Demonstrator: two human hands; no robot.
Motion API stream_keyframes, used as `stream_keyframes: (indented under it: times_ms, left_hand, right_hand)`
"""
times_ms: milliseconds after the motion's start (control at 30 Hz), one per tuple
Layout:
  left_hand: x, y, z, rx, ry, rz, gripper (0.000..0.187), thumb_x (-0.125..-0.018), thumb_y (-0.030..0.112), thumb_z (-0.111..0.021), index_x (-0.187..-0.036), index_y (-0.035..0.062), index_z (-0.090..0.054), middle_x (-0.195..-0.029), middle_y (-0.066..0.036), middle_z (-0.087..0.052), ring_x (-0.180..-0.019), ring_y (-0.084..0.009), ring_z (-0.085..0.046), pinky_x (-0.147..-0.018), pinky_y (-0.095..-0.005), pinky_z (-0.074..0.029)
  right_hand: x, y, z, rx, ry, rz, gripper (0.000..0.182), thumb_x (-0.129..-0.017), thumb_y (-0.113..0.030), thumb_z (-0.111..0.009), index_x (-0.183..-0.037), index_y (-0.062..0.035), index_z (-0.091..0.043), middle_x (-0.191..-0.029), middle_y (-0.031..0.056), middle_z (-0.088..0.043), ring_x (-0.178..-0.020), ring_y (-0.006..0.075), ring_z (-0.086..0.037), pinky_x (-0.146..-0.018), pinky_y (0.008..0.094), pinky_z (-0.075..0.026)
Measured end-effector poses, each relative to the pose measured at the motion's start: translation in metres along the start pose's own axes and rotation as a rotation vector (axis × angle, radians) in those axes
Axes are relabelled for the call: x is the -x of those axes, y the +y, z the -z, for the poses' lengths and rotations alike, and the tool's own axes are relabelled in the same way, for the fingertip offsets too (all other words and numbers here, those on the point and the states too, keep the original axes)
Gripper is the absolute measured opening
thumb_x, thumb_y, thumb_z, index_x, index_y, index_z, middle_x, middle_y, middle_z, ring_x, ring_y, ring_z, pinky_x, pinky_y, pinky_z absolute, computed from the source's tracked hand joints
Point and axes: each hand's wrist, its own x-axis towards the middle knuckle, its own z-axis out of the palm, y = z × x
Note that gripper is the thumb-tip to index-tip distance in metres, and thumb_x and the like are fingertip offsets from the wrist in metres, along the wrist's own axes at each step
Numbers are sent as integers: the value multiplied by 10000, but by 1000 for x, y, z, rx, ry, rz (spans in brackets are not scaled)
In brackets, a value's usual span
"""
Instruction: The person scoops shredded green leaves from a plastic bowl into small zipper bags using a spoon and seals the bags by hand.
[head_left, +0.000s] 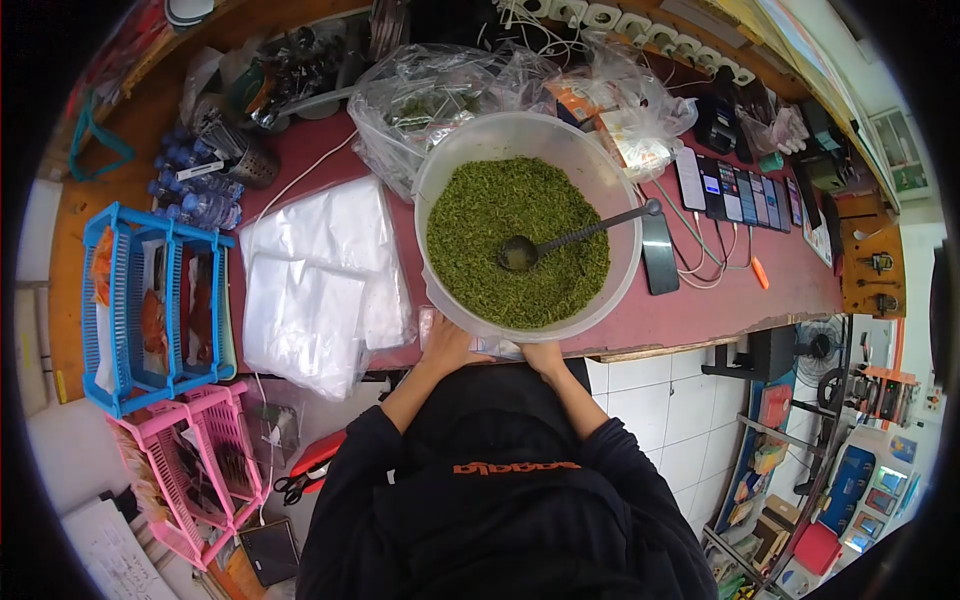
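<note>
Tabletop (740,290) carries a mouth-up tub (626,268), ladle handle (590,228) pointing right; whether left hand (450,346) and right hand (545,358) grip, I can't tell.

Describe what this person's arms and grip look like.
Plain, dark sleeves end along the forearms, with no watch visible. The left grip and right grip are human hands without visible gloves; the right is partly hidden.

Flat bags (305,320) lie left of the tub (520,135), phones (688,180) right.
</note>
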Motion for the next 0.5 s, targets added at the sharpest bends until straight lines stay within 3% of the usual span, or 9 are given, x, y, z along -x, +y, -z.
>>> stream_keyframes:
  times_ms: [133,200,233,300,333,367,433,500]
  left_hand:
    - [1,11,11,15,-12,12,932,-574,435,-841,-1334,42,-472,-1335,-168,-505,-1285,-334,-413,-1090,-504,-231]
    - [3,38,30,-107,-40,208,787,-676,383,-821,-1302,38,-495,-1300,-143,-531,-1251,-300,-461,-1037,-458,-327]
    - [2,50,37,-103,-44,210,787,-676,383,-821,-1302,38,-495,-1300,-143,-531,-1251,-300,-461,-1037,-458,-327]
    - [0,74,54,1307,-129,692,592,-825,329,-731,-1285,45,-489,-1280,-115,-539,-1177,-263,-530,-974,-404,-411]
    - [-5,84,72,1475,-305,860,500,-937,345,-592,-1297,34,-436,-1301,-124,-532,-1136,-245,-568,-964,-376,-448]
    - [-5,90,77,1473,-303,860,500,-937,345,-592,-1297,34,-436,-1301,-124,-532,-1136,-245,-568,-964,-376,-448]
    - [-5,102,85,2130,-424,926,451,-986,338,-477,-1296,16,-418,-1298,-149,-546,-1143,-272,-570,-1022,-397,-420]
    - [-6,107,98,2221,-463,964,421,-1005,314,-421,-1271,-7,-473,-1300,-161,-554,-1175,-272,-555,-1036,-386,-414]
  right_hand:
    - [8,-4,29,-106,109,-44,240,-771,-95,-667,-971,37,-653,-971,212,-676,-924,323,-657,-786,381,-498]
    - [23,-19,52,105,115,-84,216,-757,-101,-699,-926,27,-662,-905,164,-687,-785,255,-674,-678,344,-508]
    - [36,-46,61,108,113,-89,216,-757,-101,-699,-926,27,-662,-905,164,-687,-785,255,-674,-678,344,-508]
    - [64,-108,76,164,43,40,163,-714,-85,-722,-843,-5,-661,-793,113,-665,-651,240,-650,-585,341,-500]
    - [73,-119,74,200,17,256,170,-682,-89,-741,-808,-28,-644,-761,100,-642,-648,245,-638,-588,349,-501]
    - [79,-128,71,233,-8,476,186,-650,-93,-760,-773,-50,-627,-728,86,-619,-646,251,-627,-591,356,-502]
    - [84,-145,63,253,-92,815,250,-605,-115,-779,-772,-84,-596,-727,71,-595,-684,277,-621,-616,379,-508]
    - [94,-151,56,312,-221,851,323,-586,-102,-797,-855,-92,-618,-830,61,-631,-757,262,-640,-667,385,-514]
